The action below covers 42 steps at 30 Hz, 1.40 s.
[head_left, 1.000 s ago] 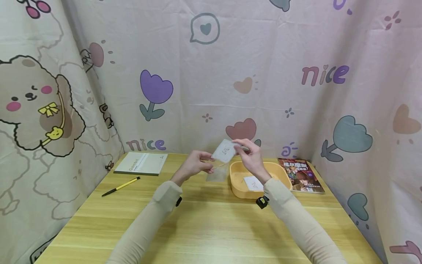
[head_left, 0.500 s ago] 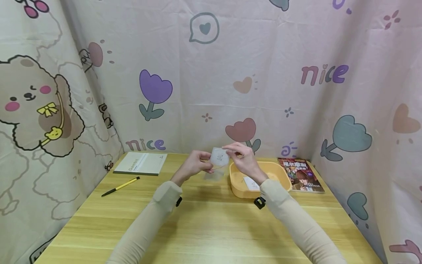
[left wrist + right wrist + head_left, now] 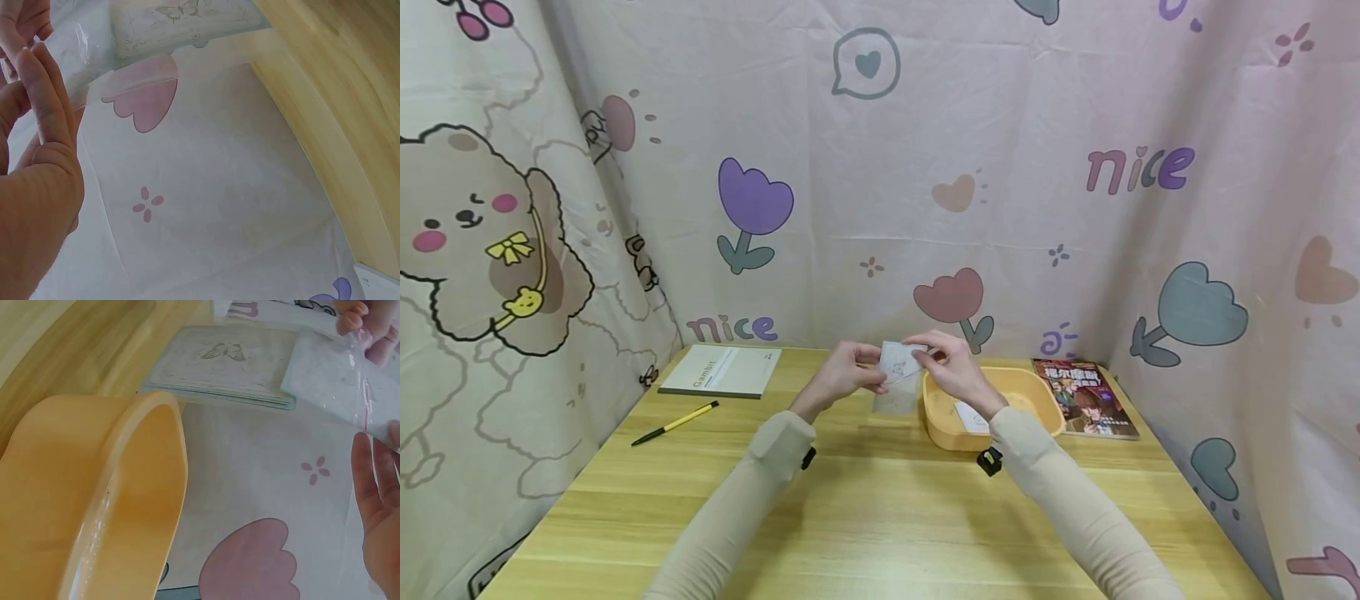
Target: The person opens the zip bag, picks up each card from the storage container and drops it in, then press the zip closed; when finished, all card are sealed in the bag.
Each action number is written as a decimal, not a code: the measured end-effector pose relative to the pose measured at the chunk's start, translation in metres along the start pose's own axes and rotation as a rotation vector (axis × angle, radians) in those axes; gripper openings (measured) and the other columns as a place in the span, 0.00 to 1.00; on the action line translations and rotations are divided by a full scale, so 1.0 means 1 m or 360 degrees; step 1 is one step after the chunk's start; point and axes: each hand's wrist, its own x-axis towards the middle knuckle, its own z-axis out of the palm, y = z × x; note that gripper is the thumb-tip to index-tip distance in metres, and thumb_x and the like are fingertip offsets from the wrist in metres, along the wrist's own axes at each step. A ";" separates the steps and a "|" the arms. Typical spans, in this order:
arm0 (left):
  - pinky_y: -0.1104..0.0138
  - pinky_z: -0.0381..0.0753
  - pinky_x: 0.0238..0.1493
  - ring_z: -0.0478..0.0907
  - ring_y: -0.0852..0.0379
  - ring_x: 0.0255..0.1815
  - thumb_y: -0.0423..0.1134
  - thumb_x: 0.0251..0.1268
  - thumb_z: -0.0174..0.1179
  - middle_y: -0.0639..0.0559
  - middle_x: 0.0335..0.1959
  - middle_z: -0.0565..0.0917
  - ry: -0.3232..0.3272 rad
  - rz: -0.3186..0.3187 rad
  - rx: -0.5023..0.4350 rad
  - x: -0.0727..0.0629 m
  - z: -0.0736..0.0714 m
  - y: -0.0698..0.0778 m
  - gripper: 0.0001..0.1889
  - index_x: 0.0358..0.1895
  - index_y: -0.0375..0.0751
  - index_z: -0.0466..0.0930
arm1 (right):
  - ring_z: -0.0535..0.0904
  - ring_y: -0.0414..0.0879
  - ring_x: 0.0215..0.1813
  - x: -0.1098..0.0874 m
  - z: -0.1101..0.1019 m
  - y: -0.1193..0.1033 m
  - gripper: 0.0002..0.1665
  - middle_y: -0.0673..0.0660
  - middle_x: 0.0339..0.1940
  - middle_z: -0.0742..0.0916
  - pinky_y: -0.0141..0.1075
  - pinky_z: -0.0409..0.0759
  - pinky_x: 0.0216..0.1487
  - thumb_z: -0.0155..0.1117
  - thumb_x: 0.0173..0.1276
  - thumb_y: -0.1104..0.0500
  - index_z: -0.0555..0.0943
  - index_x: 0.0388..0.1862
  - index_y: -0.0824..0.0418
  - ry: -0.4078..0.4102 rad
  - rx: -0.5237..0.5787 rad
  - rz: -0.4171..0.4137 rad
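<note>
In front of me my left hand [image 3: 852, 371] pinches the edge of a clear zip bag [image 3: 895, 403], which hangs below the hands. Inside the bag lies a stack of butterfly-printed cards [image 3: 225, 357], seen in the right wrist view. My right hand [image 3: 953, 362] holds a white printed card [image 3: 897, 360] by its edge, tilted, at the mouth of the bag. The card overlaps the bag's zip strip [image 3: 364, 403] in the right wrist view. Fingers of both hands are close together there. The left wrist view shows the bag's lower part with a butterfly print [image 3: 178, 11].
A yellow plastic basin [image 3: 1033, 392] stands right of the bag, with another white card [image 3: 972, 418] in it. Beyond it lies a comic-style magazine [image 3: 1090, 400]. At the left are a notebook [image 3: 722, 372] and a yellow-black pen [image 3: 676, 422] on the wooden table [image 3: 880, 517].
The right hand has brought the card down and left to the left hand and the bag's mouth. The left hand has stayed nearly still.
</note>
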 end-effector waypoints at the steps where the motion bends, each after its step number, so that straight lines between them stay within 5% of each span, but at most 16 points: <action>1: 0.59 0.91 0.39 0.87 0.54 0.28 0.22 0.60 0.61 0.31 0.49 0.84 -0.0003 0.0006 -0.0003 0.000 0.000 0.000 0.17 0.53 0.24 0.79 | 0.82 0.41 0.39 0.000 0.001 0.000 0.14 0.50 0.44 0.88 0.34 0.88 0.41 0.63 0.69 0.65 0.86 0.50 0.53 -0.0020 -0.0011 -0.0027; 9: 0.56 0.91 0.41 0.87 0.54 0.28 0.23 0.61 0.61 0.31 0.49 0.84 0.0002 -0.0012 -0.0004 -0.001 -0.001 0.002 0.18 0.56 0.25 0.78 | 0.78 0.40 0.37 -0.006 0.006 0.006 0.12 0.51 0.38 0.86 0.31 0.84 0.36 0.66 0.66 0.66 0.88 0.46 0.55 -0.0082 -0.0137 -0.0131; 17: 0.59 0.91 0.40 0.87 0.52 0.29 0.24 0.61 0.63 0.29 0.52 0.82 0.0008 -0.0051 0.0034 -0.002 0.000 0.000 0.20 0.58 0.25 0.77 | 0.72 0.45 0.35 -0.013 0.010 0.011 0.13 0.47 0.32 0.80 0.47 0.77 0.31 0.61 0.68 0.66 0.90 0.43 0.55 -0.0114 -0.0186 -0.0137; 21: 0.57 0.91 0.41 0.87 0.51 0.30 0.25 0.61 0.63 0.30 0.56 0.80 0.0003 -0.0039 0.0032 -0.001 0.000 -0.002 0.21 0.59 0.26 0.77 | 0.71 0.44 0.34 -0.015 0.010 0.012 0.14 0.48 0.32 0.79 0.43 0.75 0.31 0.59 0.67 0.68 0.90 0.42 0.57 -0.0142 -0.0142 -0.0111; 29: 0.59 0.91 0.39 0.87 0.54 0.29 0.24 0.61 0.62 0.33 0.57 0.81 0.0003 -0.0028 0.0059 -0.001 0.001 -0.005 0.20 0.58 0.27 0.78 | 0.69 0.41 0.34 -0.018 0.009 0.015 0.15 0.50 0.33 0.79 0.32 0.72 0.32 0.58 0.69 0.69 0.90 0.41 0.56 -0.0126 -0.0032 0.0046; 36: 0.55 0.91 0.41 0.87 0.55 0.28 0.23 0.62 0.61 0.31 0.56 0.81 0.0006 -0.0030 0.0022 -0.001 0.000 -0.003 0.20 0.58 0.26 0.77 | 0.73 0.43 0.33 -0.018 0.002 0.019 0.11 0.62 0.35 0.82 0.33 0.79 0.34 0.58 0.69 0.71 0.88 0.41 0.66 -0.0075 0.0159 0.0210; 42: 0.61 0.91 0.38 0.86 0.56 0.27 0.22 0.62 0.61 0.30 0.57 0.80 0.0010 -0.0040 0.0020 0.000 -0.001 -0.003 0.20 0.58 0.26 0.77 | 0.77 0.41 0.37 -0.022 -0.014 0.027 0.09 0.59 0.41 0.85 0.28 0.82 0.38 0.63 0.70 0.64 0.87 0.45 0.62 -0.0161 0.0189 0.0340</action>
